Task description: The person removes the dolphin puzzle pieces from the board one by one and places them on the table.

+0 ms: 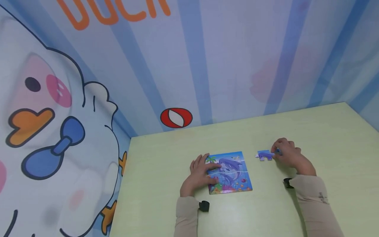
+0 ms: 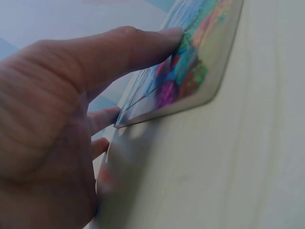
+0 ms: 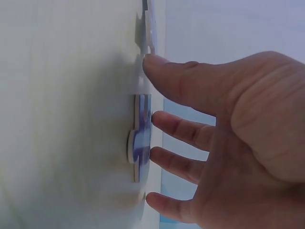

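Observation:
A square jigsaw puzzle (image 1: pixel 232 174) with a dolphin picture lies on the table. My left hand (image 1: pixel 200 172) rests across its left side, thumb and index finger on the picture and the other fingers around the left edge. The left wrist view shows the thumb (image 2: pixel 157 45) on the puzzle's surface. To the right of the puzzle lies a loose blue and purple puzzle piece group (image 1: pixel 265 155). Beside it, the fingertips of my right hand (image 1: pixel 286 153) touch another puzzle piece (image 3: pixel 139 138), partly hidden under them. The right thumb (image 3: pixel 178 78) is apart from that piece.
The pale table (image 1: pixel 160 168) meets a printed fabric backdrop (image 1: pixel 231 65) at the back and left. A black wrist strap device (image 1: pixel 204 206) sits at the left cuff, and a similar one (image 1: pixel 288 183) at the right cuff.

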`<state>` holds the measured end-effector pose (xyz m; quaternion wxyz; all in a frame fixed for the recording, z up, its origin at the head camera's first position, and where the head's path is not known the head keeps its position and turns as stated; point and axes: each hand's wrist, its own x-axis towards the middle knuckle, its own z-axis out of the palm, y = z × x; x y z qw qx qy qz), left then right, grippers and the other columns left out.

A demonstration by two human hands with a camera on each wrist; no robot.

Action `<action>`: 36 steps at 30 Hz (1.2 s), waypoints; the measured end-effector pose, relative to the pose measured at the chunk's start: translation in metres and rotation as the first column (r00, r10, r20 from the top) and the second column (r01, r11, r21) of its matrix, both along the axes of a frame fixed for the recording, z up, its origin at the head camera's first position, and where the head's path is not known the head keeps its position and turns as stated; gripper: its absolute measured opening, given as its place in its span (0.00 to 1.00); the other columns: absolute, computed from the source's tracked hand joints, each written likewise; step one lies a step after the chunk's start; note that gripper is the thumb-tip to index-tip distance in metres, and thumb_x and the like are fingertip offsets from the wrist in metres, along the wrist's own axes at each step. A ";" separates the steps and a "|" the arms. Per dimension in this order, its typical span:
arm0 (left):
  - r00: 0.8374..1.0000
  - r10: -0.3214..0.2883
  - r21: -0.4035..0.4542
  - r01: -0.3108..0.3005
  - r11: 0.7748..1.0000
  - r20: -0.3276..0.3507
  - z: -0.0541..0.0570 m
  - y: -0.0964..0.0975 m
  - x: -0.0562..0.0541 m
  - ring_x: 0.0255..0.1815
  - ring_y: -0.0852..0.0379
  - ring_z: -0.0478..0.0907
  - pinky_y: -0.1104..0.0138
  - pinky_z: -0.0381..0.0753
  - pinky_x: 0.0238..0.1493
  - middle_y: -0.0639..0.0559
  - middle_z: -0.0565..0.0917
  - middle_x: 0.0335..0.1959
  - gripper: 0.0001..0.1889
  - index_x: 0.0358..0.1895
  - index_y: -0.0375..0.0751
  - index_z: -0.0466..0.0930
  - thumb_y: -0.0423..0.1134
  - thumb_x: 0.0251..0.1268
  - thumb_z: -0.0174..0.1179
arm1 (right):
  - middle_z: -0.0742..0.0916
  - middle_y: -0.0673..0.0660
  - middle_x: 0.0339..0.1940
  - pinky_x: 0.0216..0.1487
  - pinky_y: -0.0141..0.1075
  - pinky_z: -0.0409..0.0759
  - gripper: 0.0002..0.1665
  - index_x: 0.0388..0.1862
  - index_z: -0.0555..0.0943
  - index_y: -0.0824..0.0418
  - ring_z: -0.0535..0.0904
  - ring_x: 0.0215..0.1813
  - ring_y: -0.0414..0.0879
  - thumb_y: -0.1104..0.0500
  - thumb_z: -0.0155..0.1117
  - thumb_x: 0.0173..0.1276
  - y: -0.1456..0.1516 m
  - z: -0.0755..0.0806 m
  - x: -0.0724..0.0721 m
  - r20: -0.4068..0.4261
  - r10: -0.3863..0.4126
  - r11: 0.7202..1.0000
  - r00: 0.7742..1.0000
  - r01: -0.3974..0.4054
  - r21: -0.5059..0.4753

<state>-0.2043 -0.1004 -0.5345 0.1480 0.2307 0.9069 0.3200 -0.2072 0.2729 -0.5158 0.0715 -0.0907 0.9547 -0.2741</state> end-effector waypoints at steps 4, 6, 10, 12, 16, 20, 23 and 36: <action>1.000 0.008 0.007 -0.009 1.000 0.009 -0.002 0.000 0.000 0.81 0.38 0.39 0.39 0.33 0.75 0.44 0.54 0.81 0.25 0.62 0.53 0.83 0.45 0.58 0.72 | 0.66 0.76 0.62 0.49 0.76 0.60 0.02 0.40 0.77 0.65 0.59 0.59 0.80 0.68 0.62 0.70 -0.001 -0.001 0.000 -0.008 -0.004 1.000 1.000 0.004 0.007; 1.000 0.010 0.016 -0.010 1.000 0.008 -0.002 0.000 0.000 0.81 0.38 0.39 0.39 0.33 0.75 0.44 0.54 0.81 0.25 0.61 0.53 0.83 0.45 0.58 0.71 | 0.66 0.76 0.62 0.49 0.76 0.60 0.02 0.39 0.77 0.64 0.59 0.59 0.80 0.68 0.62 0.70 -0.001 -0.001 0.000 -0.011 -0.007 1.000 1.000 0.007 0.009; 1.000 0.007 0.032 -0.007 0.999 0.001 -0.002 0.000 0.001 0.81 0.37 0.39 0.39 0.33 0.75 0.43 0.54 0.81 0.25 0.61 0.53 0.83 0.44 0.57 0.71 | 0.66 0.76 0.62 0.49 0.76 0.59 0.02 0.39 0.77 0.64 0.58 0.60 0.81 0.68 0.62 0.70 -0.001 -0.002 0.000 -0.009 -0.014 1.000 1.000 0.014 0.009; 1.000 0.008 0.032 -0.008 0.999 0.001 -0.002 0.000 0.001 0.81 0.37 0.39 0.39 0.33 0.75 0.43 0.54 0.81 0.25 0.61 0.53 0.83 0.43 0.58 0.71 | 0.65 0.76 0.63 0.49 0.76 0.59 0.02 0.39 0.77 0.64 0.58 0.60 0.81 0.68 0.62 0.70 0.000 -0.002 0.000 -0.007 -0.016 1.000 1.000 0.017 0.010; 1.000 0.012 0.024 -0.013 1.000 0.007 -0.001 0.000 0.001 0.81 0.37 0.39 0.39 0.33 0.75 0.43 0.54 0.81 0.25 0.61 0.53 0.83 0.44 0.58 0.71 | 0.66 0.76 0.63 0.49 0.76 0.59 0.03 0.41 0.78 0.65 0.58 0.60 0.81 0.68 0.62 0.71 0.000 -0.003 0.000 -0.001 -0.018 1.000 1.000 0.018 0.011; 1.000 0.015 0.020 -0.015 1.000 0.007 -0.002 0.000 0.002 0.81 0.38 0.39 0.39 0.33 0.75 0.43 0.54 0.81 0.25 0.61 0.54 0.83 0.45 0.58 0.72 | 0.66 0.78 0.63 0.51 0.77 0.57 0.08 0.46 0.77 0.68 0.57 0.62 0.82 0.68 0.60 0.70 0.001 -0.003 -0.002 0.019 -0.029 0.999 0.999 0.029 -0.014; 1.000 0.009 0.025 -0.009 1.000 0.001 -0.003 0.000 0.001 0.81 0.38 0.39 0.39 0.33 0.75 0.44 0.54 0.81 0.25 0.61 0.54 0.83 0.45 0.58 0.71 | 0.66 0.80 0.64 0.53 0.77 0.55 0.11 0.50 0.76 0.70 0.56 0.63 0.82 0.67 0.59 0.71 0.001 -0.001 -0.002 0.025 -0.048 0.998 0.999 0.049 -0.035; 0.999 0.030 0.055 -0.029 0.998 -0.023 -0.006 -0.001 0.002 0.81 0.39 0.42 0.39 0.36 0.75 0.44 0.57 0.80 0.25 0.57 0.49 0.82 0.46 0.55 0.74 | 0.67 0.82 0.64 0.52 0.78 0.55 0.14 0.53 0.75 0.74 0.53 0.65 0.84 0.64 0.55 0.76 -0.009 0.006 -0.003 -0.028 -0.036 0.995 0.999 0.033 -0.096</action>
